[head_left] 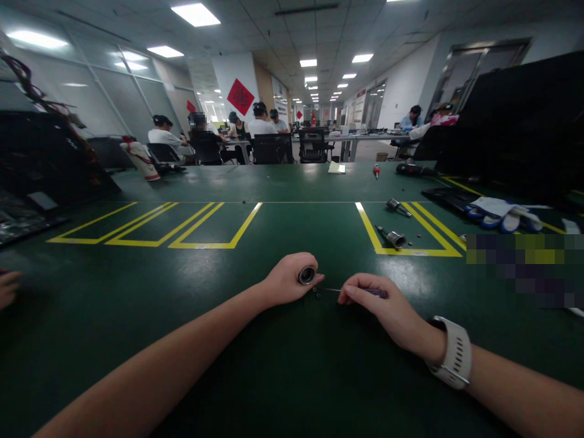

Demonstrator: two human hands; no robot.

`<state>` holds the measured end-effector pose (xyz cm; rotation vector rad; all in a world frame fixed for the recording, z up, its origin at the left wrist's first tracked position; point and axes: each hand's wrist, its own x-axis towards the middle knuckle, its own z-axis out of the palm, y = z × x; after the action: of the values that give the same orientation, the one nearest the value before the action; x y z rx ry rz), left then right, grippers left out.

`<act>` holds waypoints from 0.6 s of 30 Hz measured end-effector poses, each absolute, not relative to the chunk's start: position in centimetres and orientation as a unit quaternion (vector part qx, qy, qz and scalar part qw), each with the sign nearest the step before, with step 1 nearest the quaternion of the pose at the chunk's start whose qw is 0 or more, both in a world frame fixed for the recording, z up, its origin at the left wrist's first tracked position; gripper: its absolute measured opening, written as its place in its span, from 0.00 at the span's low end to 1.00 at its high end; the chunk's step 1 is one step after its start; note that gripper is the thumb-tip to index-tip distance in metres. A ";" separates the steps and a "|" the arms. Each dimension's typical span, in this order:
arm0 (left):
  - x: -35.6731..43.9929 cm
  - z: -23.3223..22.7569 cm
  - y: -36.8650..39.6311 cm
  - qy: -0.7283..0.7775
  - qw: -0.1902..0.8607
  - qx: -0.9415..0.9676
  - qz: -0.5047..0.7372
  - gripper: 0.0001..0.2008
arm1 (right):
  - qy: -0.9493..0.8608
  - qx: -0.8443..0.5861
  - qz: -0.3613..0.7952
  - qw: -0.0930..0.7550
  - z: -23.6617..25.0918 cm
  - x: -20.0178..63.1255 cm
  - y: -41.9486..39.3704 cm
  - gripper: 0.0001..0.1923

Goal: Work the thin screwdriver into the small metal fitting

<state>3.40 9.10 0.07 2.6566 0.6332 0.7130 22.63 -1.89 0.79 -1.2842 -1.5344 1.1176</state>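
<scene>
My left hand [288, 279] rests on the green table mat [255, 340] and is closed around a small metal cylinder [306, 275], its open end facing me. My right hand [374, 299], with a white watch on the wrist, pinches a thin tool with a purple handle [376, 293]; its fine metal tip points left toward the cylinder. Two or three tiny dark screws [316, 294] lie on the mat between the hands, just under the cylinder.
Two metal parts [393, 236] [396, 207] and small bits lie inside a yellow-taped box at the right. Gloves [499, 215] and dark equipment [515, 121] sit far right, a dark rack [41, 158] at left. Another person's hand [6, 287] shows at the left edge. People sit at distant tables.
</scene>
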 end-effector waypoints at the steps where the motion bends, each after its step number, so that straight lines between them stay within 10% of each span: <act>1: 3.4 0.1 9.0 0.220 0.163 0.930 0.247 0.09 | -0.614 -0.515 0.438 0.408 0.8 22.6 -1.9 0.12; 18: 3.4 0.3 9.0 0.194 0.181 0.945 0.189 0.07 | -0.553 -0.516 0.455 0.470 0.7 22.8 -1.6 0.11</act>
<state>3.35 8.95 0.28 2.6708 0.5478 0.5348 22.76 -1.61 0.66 -1.2647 -1.3549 1.1160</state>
